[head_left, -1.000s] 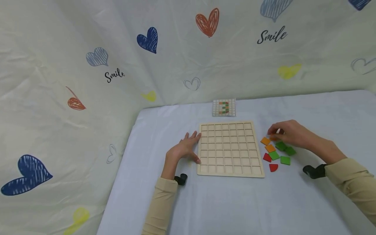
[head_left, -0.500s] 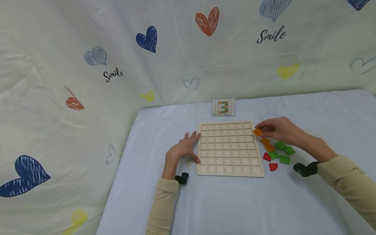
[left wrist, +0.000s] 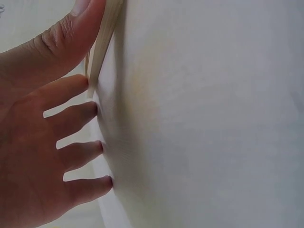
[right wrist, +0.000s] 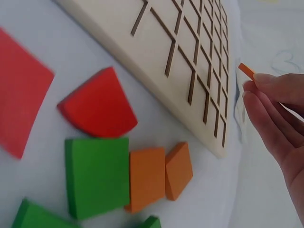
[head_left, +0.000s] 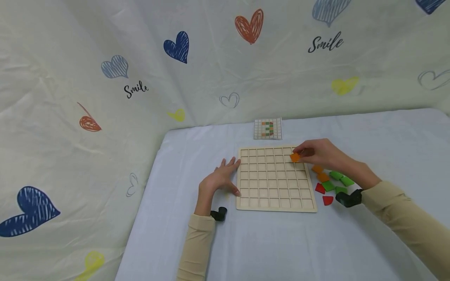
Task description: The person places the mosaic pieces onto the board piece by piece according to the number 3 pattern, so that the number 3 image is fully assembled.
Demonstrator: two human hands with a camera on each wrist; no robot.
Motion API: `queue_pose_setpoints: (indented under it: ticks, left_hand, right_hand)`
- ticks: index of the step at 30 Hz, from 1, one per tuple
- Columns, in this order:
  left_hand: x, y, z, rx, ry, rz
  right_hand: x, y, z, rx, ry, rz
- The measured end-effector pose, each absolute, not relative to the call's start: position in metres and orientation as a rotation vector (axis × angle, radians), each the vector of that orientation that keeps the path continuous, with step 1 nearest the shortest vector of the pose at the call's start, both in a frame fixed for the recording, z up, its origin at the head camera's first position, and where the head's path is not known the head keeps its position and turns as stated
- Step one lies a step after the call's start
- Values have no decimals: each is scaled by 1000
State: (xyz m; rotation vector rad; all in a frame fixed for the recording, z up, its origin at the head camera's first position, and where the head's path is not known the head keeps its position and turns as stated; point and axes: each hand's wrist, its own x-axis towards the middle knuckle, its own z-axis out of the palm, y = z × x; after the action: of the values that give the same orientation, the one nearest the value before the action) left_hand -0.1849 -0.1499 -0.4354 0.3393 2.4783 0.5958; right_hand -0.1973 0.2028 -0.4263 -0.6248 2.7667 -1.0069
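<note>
The pale wooden board (head_left: 275,183) was divided into rows of shallow square cells. Over its far right corner, the right hand (head_left: 321,151) pinched an orange tile (head_left: 295,157), thin, flat and square-looking; whether it touched a cell could not be told. The left hand (head_left: 218,179) lay with fingers spread and relaxed, thumb and fingertips at the board's left edge. Just beside the board's right edge lay two orange tiles (head_left: 323,177), green tiles (head_left: 328,185) and two red pieces (head_left: 327,200), one quarter-round. Beyond the board's far edge lay a gridded card (head_left: 268,128) with a coloured pattern.
</note>
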Motion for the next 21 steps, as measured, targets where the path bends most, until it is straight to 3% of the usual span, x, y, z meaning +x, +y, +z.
queue_pose_setpoints:
  ticks: [21]
  left_hand:
    - [-183, -145, -435, 332, 2495, 532]
  right_hand:
    - [-225, 153, -435, -579, 2643, -1063]
